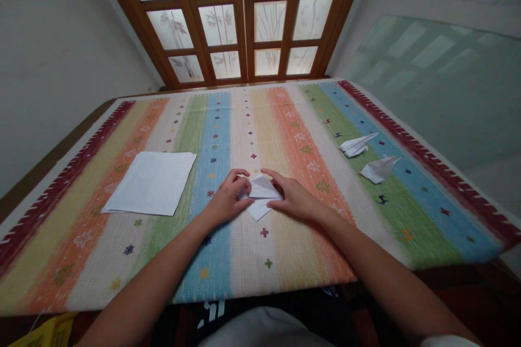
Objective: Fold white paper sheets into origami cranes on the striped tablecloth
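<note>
Because the left hand [229,198] and right hand [296,196] hide its side edges, some folds of the white paper [264,188] on the striped cloth [248,260] escape me. Both curl inward, thumbs lowest, each pinching the paper, as far as I can tell. From it, stacked sheets [152,183] lie at nine o'clock; one folded figure [355,146] sits at two, a second folded figure [377,170] just beside it, nearer three.

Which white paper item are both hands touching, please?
The small folded white paper piece between them; two folded white paper figures and square white sheets lie untouched.
</note>
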A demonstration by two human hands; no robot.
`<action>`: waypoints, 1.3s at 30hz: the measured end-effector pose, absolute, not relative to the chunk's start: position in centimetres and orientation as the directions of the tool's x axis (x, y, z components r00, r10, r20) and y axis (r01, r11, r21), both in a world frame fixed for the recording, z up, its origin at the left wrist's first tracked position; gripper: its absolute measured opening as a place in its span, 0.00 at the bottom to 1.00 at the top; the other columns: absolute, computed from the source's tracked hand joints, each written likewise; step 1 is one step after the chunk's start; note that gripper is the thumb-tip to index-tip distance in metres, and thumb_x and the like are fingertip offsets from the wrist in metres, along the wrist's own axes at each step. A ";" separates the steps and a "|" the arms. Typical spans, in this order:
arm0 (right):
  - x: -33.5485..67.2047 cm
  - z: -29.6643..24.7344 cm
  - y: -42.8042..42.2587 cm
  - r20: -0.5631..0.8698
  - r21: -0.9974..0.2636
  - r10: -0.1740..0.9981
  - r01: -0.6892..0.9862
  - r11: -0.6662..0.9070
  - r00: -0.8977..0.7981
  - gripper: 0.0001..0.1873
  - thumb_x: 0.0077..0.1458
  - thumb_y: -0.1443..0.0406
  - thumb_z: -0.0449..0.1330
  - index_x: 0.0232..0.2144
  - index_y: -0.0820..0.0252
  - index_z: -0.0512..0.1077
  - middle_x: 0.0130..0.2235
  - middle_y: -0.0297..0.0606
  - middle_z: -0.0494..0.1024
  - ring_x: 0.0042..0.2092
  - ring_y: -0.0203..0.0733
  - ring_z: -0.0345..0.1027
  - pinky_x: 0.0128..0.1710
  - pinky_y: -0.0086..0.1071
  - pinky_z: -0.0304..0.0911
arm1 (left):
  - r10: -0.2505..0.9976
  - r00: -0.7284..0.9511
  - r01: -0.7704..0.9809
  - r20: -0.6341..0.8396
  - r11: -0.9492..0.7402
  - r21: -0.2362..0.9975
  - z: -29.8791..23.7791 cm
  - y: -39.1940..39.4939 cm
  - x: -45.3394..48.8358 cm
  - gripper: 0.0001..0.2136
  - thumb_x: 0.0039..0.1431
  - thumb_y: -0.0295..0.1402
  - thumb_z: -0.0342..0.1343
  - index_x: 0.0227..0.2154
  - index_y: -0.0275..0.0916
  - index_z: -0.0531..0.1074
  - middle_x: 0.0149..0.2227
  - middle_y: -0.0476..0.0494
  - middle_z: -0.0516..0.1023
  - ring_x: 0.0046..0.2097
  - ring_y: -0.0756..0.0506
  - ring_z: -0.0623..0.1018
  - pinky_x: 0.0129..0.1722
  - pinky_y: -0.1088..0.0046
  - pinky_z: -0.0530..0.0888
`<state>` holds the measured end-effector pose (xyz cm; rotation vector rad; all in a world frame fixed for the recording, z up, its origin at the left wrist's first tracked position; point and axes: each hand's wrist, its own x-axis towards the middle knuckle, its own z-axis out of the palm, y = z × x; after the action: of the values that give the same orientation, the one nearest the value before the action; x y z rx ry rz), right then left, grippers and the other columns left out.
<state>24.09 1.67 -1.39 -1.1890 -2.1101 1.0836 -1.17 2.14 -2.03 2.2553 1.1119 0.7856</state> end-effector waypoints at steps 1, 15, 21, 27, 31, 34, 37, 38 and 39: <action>24.0 -1.3 1.6 0.026 -0.825 0.857 0.472 0.309 -0.515 0.47 0.52 0.73 0.68 0.71 0.54 0.60 0.45 0.38 0.83 0.39 0.41 0.75 0.40 0.32 0.67 | 0.807 0.525 0.519 0.269 -0.555 0.650 -1.9 2.1 -1.2 0.08 0.58 0.26 0.66 0.33 0.40 0.71 0.53 0.39 0.76 0.50 0.42 0.78 0.51 0.61 0.78; 23.7 -1.0 1.3 0.428 -0.650 0.787 0.455 0.609 -0.444 0.13 0.52 0.79 0.57 0.30 0.56 0.71 0.36 0.37 0.77 0.38 0.42 0.69 0.39 0.32 0.61 | 0.710 0.472 0.391 0.523 -0.700 0.598 -1.4 0.6 -0.8 0.07 0.63 0.29 0.63 0.37 0.41 0.69 0.42 0.43 0.80 0.42 0.45 0.79 0.44 0.69 0.75; 23.0 -2.0 1.4 0.516 -0.507 0.723 0.517 0.690 -0.460 0.14 0.58 0.79 0.57 0.29 0.57 0.71 0.38 0.40 0.76 0.42 0.44 0.68 0.41 0.34 0.61 | 0.618 0.597 0.454 0.510 -0.786 0.421 -1.6 1.4 -0.8 0.05 0.64 0.25 0.58 0.37 0.41 0.70 0.41 0.43 0.80 0.44 0.42 0.77 0.46 0.64 0.72; 23.9 -1.8 1.9 0.262 -0.631 0.731 0.461 0.624 -0.630 0.12 0.57 0.79 0.61 0.34 0.58 0.74 0.41 0.39 0.77 0.45 0.43 0.70 0.46 0.33 0.64 | 0.681 0.656 0.532 0.325 -0.723 0.441 -2.1 1.9 -1.1 0.06 0.61 0.21 0.55 0.34 0.40 0.69 0.39 0.41 0.78 0.41 0.42 0.75 0.41 0.66 0.70; 25.2 -0.9 1.9 0.130 -0.664 0.712 0.473 0.579 -0.690 0.11 0.54 0.73 0.71 0.39 0.58 0.78 0.47 0.42 0.78 0.48 0.45 0.72 0.50 0.36 0.66 | 0.701 0.684 0.523 0.202 -0.664 0.534 -1.5 1.7 -1.6 0.06 0.59 0.23 0.57 0.36 0.40 0.71 0.41 0.42 0.77 0.43 0.42 0.76 0.43 0.66 0.72; 25.4 -0.7 1.8 0.105 -0.643 0.695 0.485 0.593 -0.711 0.10 0.55 0.68 0.74 0.38 0.58 0.79 0.49 0.43 0.79 0.49 0.47 0.72 0.51 0.37 0.65 | 0.685 0.714 0.530 0.146 -0.665 0.527 -0.7 1.3 -1.9 0.07 0.59 0.31 0.63 0.39 0.39 0.73 0.44 0.41 0.77 0.44 0.41 0.76 0.43 0.65 0.73; 25.1 -0.8 1.6 0.111 -0.605 0.693 0.504 0.616 -0.713 0.06 0.56 0.66 0.74 0.36 0.58 0.81 0.47 0.43 0.79 0.50 0.47 0.71 0.50 0.38 0.64 | 0.686 0.717 0.539 0.126 -0.659 0.524 -0.4 1.1 -1.9 0.08 0.61 0.36 0.65 0.38 0.39 0.75 0.44 0.40 0.77 0.45 0.40 0.77 0.45 0.64 0.74; 24.9 -0.9 1.5 0.109 -0.597 0.697 0.514 0.616 -0.709 0.05 0.57 0.66 0.73 0.36 0.58 0.81 0.46 0.43 0.79 0.49 0.47 0.71 0.49 0.37 0.64 | 0.688 0.715 0.535 0.128 -0.655 0.533 -0.3 1.1 -1.9 0.07 0.61 0.36 0.64 0.38 0.39 0.76 0.44 0.40 0.78 0.46 0.40 0.77 0.46 0.63 0.75; 24.8 -0.9 1.5 0.101 -0.594 0.704 0.525 0.610 -0.703 0.04 0.58 0.66 0.72 0.36 0.58 0.82 0.45 0.42 0.79 0.47 0.46 0.72 0.48 0.36 0.64 | 0.689 0.713 0.529 0.130 -0.650 0.545 -0.4 1.1 -2.0 0.07 0.62 0.37 0.64 0.37 0.39 0.76 0.45 0.40 0.78 0.47 0.40 0.77 0.47 0.62 0.75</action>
<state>24.82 1.46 -0.86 -0.9930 -2.5132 0.7741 -1.96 1.13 -0.37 2.4420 0.9321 0.4518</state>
